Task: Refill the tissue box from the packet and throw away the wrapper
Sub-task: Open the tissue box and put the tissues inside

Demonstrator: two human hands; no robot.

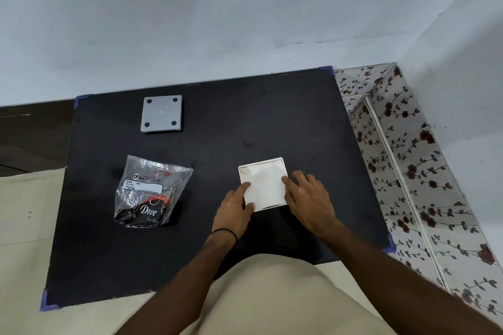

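Wrapper [152, 190] label print illegible (too small); forearms cut off.

We are seeing soft, even, slightly dim light, glare on the crinkled wrapper [152, 190] (edges are bowing noticeably).

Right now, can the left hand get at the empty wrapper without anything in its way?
Probably yes. The wrapper lies flat to the left of the left hand, with only bare black mat between them; the hand must first let go of the tissue box.
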